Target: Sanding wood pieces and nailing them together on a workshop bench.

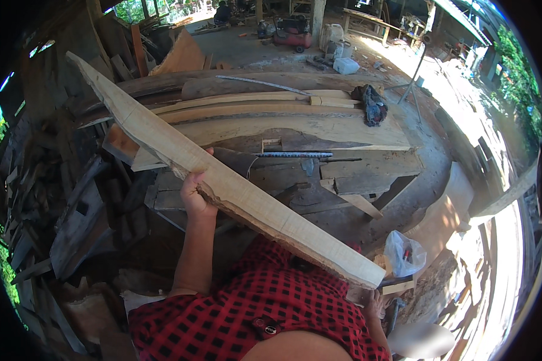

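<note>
A long, pale wooden board [253, 191] with a rough bark edge slants across the view, from the upper left down to the lower right. My left hand [197, 194] is closed around it near its middle, the fingertips showing over the far edge. At the board's lower right end, my right hand [374, 304] grips it from below; its fingers are partly hidden. Beside that end are a short wood block [397, 288] and a clear plastic bag [407, 255] with something small and red inside.
Ahead, several planks [343, 129] lie stacked, with a dark crumpled cloth [373, 107] and a narrow blue-and-white strip [295, 154] on them. Scrap wood [81, 216] is heaped at left. A metal stand [411, 90] and a red air compressor [292, 37] stand farther back.
</note>
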### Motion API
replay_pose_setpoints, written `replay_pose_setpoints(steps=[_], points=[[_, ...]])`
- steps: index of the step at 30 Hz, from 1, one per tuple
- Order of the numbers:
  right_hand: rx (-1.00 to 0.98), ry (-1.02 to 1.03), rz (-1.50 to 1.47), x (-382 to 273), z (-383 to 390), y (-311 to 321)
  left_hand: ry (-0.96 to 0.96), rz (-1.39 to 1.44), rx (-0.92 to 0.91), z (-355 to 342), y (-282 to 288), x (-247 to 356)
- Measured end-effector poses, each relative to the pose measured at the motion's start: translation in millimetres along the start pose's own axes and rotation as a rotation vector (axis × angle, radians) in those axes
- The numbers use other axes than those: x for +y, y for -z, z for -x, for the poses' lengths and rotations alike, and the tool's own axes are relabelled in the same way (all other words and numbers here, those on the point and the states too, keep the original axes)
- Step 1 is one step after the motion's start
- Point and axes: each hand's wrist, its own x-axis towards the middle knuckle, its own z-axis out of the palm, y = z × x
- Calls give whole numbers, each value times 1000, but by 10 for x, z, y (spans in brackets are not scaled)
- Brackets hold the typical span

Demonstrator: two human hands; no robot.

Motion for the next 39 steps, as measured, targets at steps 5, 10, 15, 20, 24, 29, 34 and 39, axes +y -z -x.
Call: replay_pose_setpoints(steps=[5, 10, 15, 20, 24, 29, 34, 39], points=[[95, 27, 91, -18, -32, -12, -76, 1, 112, -58, 15, 133], [121, 100, 113, 89, -114, -67, -116, 34, 143, -56, 34, 275], [211, 155, 121, 119, -107, -151, -165, 17, 205, -69, 111, 348], [243, 144, 154, -32, 17, 25, -164, 1, 212, -120, 110, 375], [150, 56, 121, -162, 72, 243, -108, 31, 262, -392, 158, 350], [112, -38, 69, -66, 117, 16, 1, 19, 261, -992, -115, 148], [142, -54, 98, -141, 183, -12, 64, -31, 386, -1465, -352, -217], [130, -83, 79, -187, 194, 2, 37, -124, 527, -1610, -230, -558]])
